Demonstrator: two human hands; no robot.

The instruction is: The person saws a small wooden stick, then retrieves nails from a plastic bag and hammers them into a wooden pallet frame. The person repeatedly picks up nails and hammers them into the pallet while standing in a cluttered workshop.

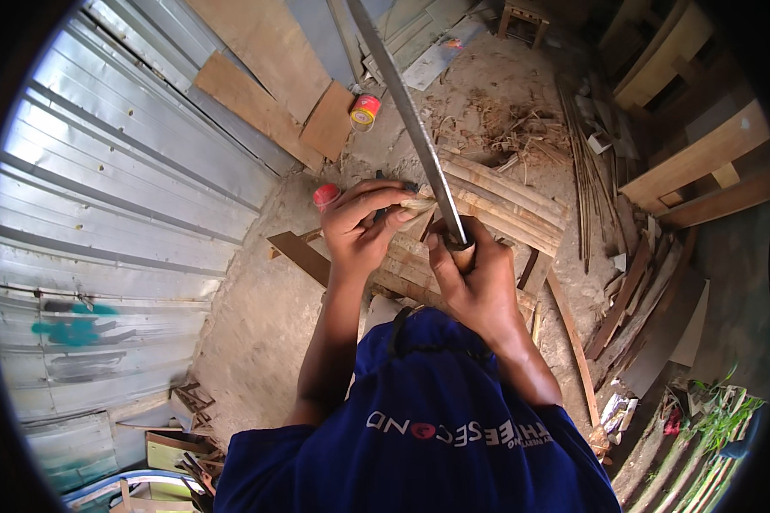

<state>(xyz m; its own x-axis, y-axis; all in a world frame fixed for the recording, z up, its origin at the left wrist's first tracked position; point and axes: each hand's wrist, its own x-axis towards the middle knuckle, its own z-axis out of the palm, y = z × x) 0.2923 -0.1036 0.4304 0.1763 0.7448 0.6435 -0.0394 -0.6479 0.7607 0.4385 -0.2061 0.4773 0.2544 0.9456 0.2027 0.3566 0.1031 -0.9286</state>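
Note:
My right hand (pixel 481 278) is wrapped round the short wooden handle of a machete (pixel 412 128). Its long grey blade rises from the fist and slants away to the far left, past the top of the view. Just left of the blade, my left hand (pixel 364 224) pinches a small pale piece of bamboo (pixel 417 205) between thumb and fingers. The piece is close to the blade; whether they touch I cannot tell. Below both hands is a low bench of bamboo slats (pixel 509 205), partly covered by my hands and body.
Corrugated metal wall (pixel 120 231) runs along the left. Beyond my left hand are a red container (pixel 325 197), a red-and-yellow can (pixel 364 111) and leaning plywood (pixel 269 107). Shavings (pixel 522 137) lie on the dirt floor ahead. Long thin strips (pixel 577 171) and boards (pixel 633 299) lie right.

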